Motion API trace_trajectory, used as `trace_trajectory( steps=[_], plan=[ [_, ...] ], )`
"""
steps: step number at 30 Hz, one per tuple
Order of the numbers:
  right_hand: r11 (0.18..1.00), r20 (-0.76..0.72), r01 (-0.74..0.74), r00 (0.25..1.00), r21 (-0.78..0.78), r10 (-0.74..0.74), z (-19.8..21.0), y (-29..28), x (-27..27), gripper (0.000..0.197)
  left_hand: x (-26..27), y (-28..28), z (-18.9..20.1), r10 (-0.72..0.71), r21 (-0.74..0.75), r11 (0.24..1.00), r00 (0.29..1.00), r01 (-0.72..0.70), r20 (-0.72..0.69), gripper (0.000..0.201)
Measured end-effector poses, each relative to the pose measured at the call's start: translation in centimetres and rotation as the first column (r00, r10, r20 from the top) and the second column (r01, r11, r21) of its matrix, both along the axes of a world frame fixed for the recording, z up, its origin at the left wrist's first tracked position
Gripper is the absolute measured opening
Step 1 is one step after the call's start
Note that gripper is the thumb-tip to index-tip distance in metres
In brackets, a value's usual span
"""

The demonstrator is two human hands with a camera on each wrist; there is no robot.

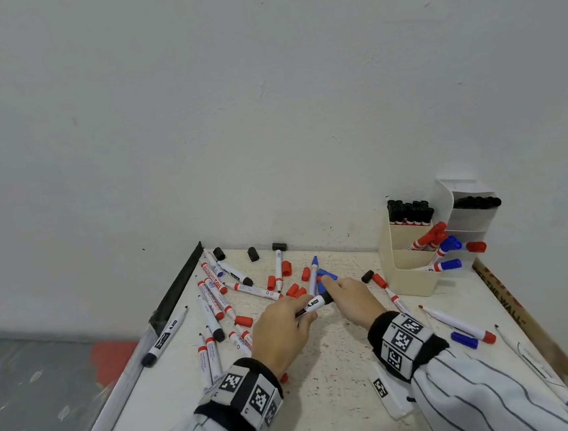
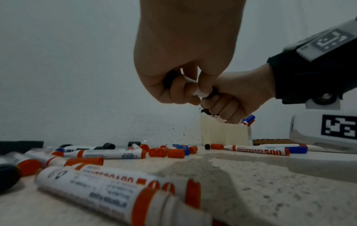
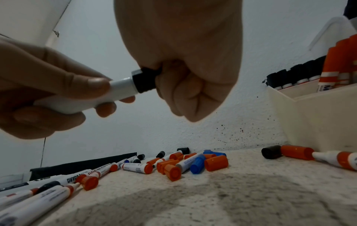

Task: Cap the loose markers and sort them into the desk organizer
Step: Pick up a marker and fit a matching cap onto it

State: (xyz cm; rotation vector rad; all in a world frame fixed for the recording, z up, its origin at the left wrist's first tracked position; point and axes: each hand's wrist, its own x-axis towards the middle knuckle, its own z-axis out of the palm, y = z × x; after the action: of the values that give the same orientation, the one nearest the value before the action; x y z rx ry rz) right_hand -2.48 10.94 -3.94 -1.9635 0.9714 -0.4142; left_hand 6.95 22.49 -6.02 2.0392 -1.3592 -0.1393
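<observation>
1. Left hand (image 1: 279, 332) grips the black whiteboard marker (image 3: 119, 90) above the table (image 1: 342, 382).
2. Right hand (image 1: 351, 298) curls round its black cap (image 3: 144, 81).
3. Pushed crooked, the cap may jam or pop off.
4. Desk organizer (image 1: 414, 272) waits near, rightward.

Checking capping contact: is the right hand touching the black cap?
Touching. The right wrist view shows the right hand fingers curled round the black cap on the marker.

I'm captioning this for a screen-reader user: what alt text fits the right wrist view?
Two hands cap a white marker: the left hand holds its barrel, the right hand grips the black cap. Below, loose markers and red, blue and black caps litter a speckled table beside a cream organizer.
</observation>
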Motion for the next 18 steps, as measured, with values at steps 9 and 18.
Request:
trace_trajectory(
  steps=[9, 18],
  plan=[
    [0.989, 0.103, 0.090, 0.989, 0.118, -0.103, -0.7, -0.2, -0.4, 0.038, -0.9, -0.9, 1.1, -0.049, 0.086, 0.995, 0.996, 0.043, 0.068, 0.031],
    [0.984, 0.124, 0.151, 0.979, 0.094, -0.162, -1.0, 0.0, -0.9, 0.034, -1.1, -2.0, 2.0, -0.097, 0.166, 0.980, 0.990, 0.112, -0.099, 0.032]
  ],
)
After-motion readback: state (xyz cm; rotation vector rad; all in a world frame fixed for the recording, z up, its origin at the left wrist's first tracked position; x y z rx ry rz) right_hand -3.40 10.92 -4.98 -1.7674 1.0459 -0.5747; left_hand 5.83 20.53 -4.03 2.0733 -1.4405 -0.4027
